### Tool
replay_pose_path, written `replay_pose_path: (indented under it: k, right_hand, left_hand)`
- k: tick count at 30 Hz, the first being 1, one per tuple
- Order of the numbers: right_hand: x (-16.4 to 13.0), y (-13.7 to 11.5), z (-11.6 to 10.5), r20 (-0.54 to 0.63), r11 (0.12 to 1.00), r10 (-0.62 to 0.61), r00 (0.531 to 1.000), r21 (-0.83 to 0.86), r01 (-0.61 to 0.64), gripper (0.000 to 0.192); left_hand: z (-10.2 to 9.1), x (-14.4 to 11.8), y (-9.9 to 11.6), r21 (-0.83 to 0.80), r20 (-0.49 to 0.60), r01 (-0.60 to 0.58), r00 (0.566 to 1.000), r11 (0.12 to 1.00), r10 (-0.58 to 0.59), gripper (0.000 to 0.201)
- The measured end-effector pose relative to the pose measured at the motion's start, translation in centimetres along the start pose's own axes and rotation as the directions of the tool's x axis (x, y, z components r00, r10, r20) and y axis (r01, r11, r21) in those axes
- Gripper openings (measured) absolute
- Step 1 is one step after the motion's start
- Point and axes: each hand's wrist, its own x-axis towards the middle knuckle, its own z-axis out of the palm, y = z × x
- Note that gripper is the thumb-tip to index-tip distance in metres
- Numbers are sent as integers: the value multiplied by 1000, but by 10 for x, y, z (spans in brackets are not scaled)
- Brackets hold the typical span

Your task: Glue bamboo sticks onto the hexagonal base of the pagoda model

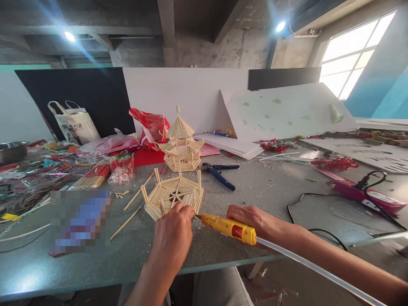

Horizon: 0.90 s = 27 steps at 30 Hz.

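A many-sided platform of thin wooden sticks [174, 191], with short posts standing along its rim, lies on the table in front of me. At its near edge, my left hand [177, 225] is closed, its fingertips pinched; what they hold is hidden. My right hand [247, 214] is closed on a yellow hot glue gun [228, 227], partly behind it. The gun's nozzle points left, close to my left fingers, and a long translucent glue stick [315, 270] trails from its back. Behind the platform stands a stick pagoda [181, 144] with a pointed roof.
Blue-handled pliers [221, 174] lie right of the pagoda. Loose sticks [126, 223] and a blurred-out blue item [81, 223] are at left, near bagged sticks [92, 174]. A purple power strip [369, 197] and black cable [299, 199] are at right.
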Motion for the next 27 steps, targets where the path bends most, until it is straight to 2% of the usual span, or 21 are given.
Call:
replay_pose_path:
  k: [6, 17, 27]
  right_hand:
    - [-1, 5, 2, 0, 1000, -9, 1000, -8, 9, 19]
    - [-1, 10, 8, -26, 1000, -16, 1000, 5, 16, 14]
    - [-3, 16, 12, -22, 1000, 22, 1000, 0, -22, 17]
  left_hand:
    - [2, 1, 0, -6, 5, 0, 1000, 1000, 0, 25]
    - [3, 1, 0, -29, 11, 6, 1000, 1000, -6, 25]
    - [2, 1, -1, -47, 7, 7, 1000, 999, -7, 26]
